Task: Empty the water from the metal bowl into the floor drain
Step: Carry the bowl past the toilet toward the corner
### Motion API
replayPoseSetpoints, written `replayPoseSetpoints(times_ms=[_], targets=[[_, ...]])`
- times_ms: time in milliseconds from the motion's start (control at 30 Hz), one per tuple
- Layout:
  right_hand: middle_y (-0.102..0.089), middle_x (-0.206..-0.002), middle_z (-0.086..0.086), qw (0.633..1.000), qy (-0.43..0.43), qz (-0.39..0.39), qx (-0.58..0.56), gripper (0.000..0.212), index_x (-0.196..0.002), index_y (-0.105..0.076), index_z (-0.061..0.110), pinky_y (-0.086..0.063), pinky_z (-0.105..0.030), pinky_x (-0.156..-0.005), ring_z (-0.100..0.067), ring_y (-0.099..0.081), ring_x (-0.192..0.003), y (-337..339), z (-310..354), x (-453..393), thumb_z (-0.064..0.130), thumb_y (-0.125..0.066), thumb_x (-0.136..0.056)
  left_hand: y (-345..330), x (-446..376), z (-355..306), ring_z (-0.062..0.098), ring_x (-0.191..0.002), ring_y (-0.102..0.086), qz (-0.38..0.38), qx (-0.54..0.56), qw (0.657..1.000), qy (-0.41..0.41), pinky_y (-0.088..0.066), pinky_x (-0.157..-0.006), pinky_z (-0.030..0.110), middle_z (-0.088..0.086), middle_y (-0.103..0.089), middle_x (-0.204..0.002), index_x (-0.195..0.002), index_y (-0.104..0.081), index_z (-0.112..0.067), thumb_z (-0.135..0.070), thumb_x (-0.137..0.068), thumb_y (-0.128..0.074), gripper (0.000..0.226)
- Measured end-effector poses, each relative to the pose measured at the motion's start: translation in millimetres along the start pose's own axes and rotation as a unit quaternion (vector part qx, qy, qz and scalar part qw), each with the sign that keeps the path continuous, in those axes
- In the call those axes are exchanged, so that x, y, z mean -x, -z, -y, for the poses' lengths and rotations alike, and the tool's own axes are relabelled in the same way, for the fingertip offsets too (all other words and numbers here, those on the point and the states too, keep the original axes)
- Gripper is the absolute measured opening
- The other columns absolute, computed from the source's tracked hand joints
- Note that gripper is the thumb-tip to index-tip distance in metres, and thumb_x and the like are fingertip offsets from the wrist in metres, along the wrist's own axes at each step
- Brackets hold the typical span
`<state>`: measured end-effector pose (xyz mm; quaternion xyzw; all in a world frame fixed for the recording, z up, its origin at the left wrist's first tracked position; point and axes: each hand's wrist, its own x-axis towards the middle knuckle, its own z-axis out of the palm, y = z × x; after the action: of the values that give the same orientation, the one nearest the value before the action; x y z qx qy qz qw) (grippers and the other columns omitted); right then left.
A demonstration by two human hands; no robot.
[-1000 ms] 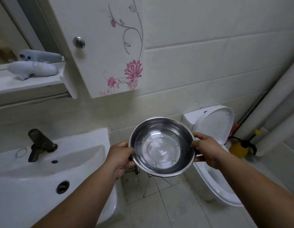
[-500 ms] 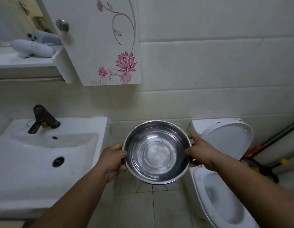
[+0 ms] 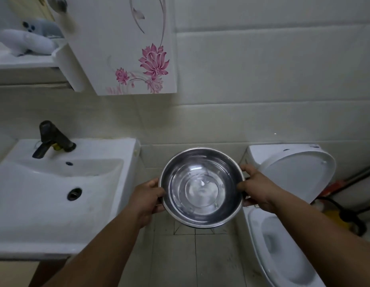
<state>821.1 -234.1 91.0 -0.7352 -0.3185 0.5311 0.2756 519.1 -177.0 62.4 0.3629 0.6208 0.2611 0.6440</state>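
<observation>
A round metal bowl (image 3: 201, 187) with a little water in its bottom is held level in the air between the sink and the toilet. My left hand (image 3: 147, 196) grips its left rim and my right hand (image 3: 256, 188) grips its right rim, thumbs over the edge. The bowl hangs over the tiled floor (image 3: 213, 259). Cut tile lines converge just under the bowl's near edge; the floor drain itself is hidden behind the bowl.
A white sink (image 3: 55, 191) with a dark tap (image 3: 52, 139) stands at the left. An open toilet (image 3: 283, 235) stands at the right, its lid (image 3: 300, 172) raised. A flowered wall cabinet (image 3: 122, 48) hangs above. A yellow sprayer (image 3: 341, 220) sits far right.
The view has tilted down and swung left, so more floor and sink show. The bowl stays held in both hands and has sunk slightly toward the floor.
</observation>
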Motion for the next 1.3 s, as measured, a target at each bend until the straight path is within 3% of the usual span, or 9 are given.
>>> replayPoseSetpoints(times_ms=[100, 167, 233, 300, 733, 867, 1100, 1300], targets=[[-0.071, -0.107, -0.029, 1.0, -0.002, 0.003, -0.009, 0.062, -0.129, -0.053, 0.031, -0.061, -0.055, -0.076, -0.037, -0.067, -0.076, -6, -6, -10, -0.011, -0.061, -0.085, 2, -11, 4, 0.023, -0.071, -0.076, 0.003, -0.011, 1.0, -0.001, -0.06, -0.058, 0.031, 0.014, -0.082, -0.096, -0.107, -0.08, -0.024, 0.008, -0.081, -0.058, 0.047], [-0.072, -0.104, -0.026, 1.0, -0.004, 0.006, -0.025, 0.062, -0.129, -0.054, 0.031, -0.064, -0.052, -0.068, -0.033, -0.071, -0.07, -11, -12, -19, -0.013, -0.061, -0.086, 3, -21, 8, 0.021, -0.067, -0.076, 0.008, -0.023, 1.0, -0.005, -0.059, -0.054, 0.028, 0.009, -0.083, -0.092, -0.107, -0.08, -0.027, 0.009, -0.08, -0.06, 0.049], [-0.072, -0.096, -0.022, 0.999, -0.006, 0.006, -0.049, 0.061, -0.128, -0.056, 0.029, -0.061, -0.039, -0.052, -0.026, -0.073, -0.059, -16, -21, -30, -0.016, -0.059, -0.086, 2, -32, 14, 0.018, -0.061, -0.075, 0.006, -0.035, 0.999, -0.008, -0.057, -0.05, 0.026, 0.005, -0.082, -0.085, -0.107, -0.08, -0.027, 0.01, -0.079, -0.059, 0.05], [-0.072, -0.091, -0.02, 0.998, -0.009, -0.001, -0.059, 0.061, -0.127, -0.058, 0.028, -0.058, -0.033, -0.047, -0.023, -0.072, -0.054, -21, -30, -38, -0.017, -0.058, -0.086, 1, -43, 21, 0.016, -0.058, -0.074, 0.002, -0.045, 0.999, -0.008, -0.056, -0.048, 0.024, 0.003, -0.081, -0.08, -0.108, -0.079, -0.026, 0.01, -0.079, -0.059, 0.051], [-0.075, -0.096, -0.014, 0.995, -0.032, -0.049, -0.08, 0.055, -0.127, -0.059, 0.035, -0.06, -0.034, -0.051, -0.018, -0.074, -0.054, -49, -123, -116, -0.006, -0.058, -0.09, -14, -119, 105, 0.018, -0.061, -0.073, 0.006, -0.05, 0.999, 0.004, -0.058, -0.055, 0.028, 0.007, -0.081, -0.084, -0.105, -0.081, -0.026, 0.009, -0.077, -0.059, 0.051], [-0.072, -0.091, -0.011, 0.994, -0.033, -0.063, -0.081, 0.054, -0.125, -0.061, 0.034, -0.057, -0.031, -0.046, -0.013, -0.07, -0.047, -57, -150, -137, -0.004, -0.057, -0.088, -21, -142, 133, 0.017, -0.061, -0.074, 0.013, -0.05, 0.999, 0.008, -0.058, -0.054, 0.027, 0.008, -0.082, -0.083, -0.095, -0.083, -0.03, 0.008, -0.076, -0.06, 0.048], [-0.07, -0.096, -0.012, 0.993, -0.038, -0.069, -0.086, 0.063, -0.125, -0.06, 0.036, -0.059, -0.032, -0.051, -0.02, -0.067, -0.06, -66, -195, -174, -0.009, -0.055, -0.082, -31, -187, 182, 0.013, -0.058, -0.073, 0.012, -0.055, 0.998, 0.01, -0.056, -0.05, 0.024, 0.001, -0.08, -0.075, -0.089, -0.082, -0.032, 0.007, -0.077, -0.059, 0.047], [-0.072, -0.095, -0.012, 0.993, -0.035, -0.068, -0.093, 0.064, -0.123, -0.062, 0.036, -0.06, -0.034, -0.052, -0.023, -0.068, -0.066, -81, -237, -214, -0.009, -0.056, -0.078, -34, -226, 224, 0.014, -0.058, -0.073, 0.01, -0.058, 0.998, 0.011, -0.056, -0.05, 0.023, 0.002, -0.08, -0.076, -0.096, -0.082, -0.028, 0.008, -0.08, -0.06, 0.044]])
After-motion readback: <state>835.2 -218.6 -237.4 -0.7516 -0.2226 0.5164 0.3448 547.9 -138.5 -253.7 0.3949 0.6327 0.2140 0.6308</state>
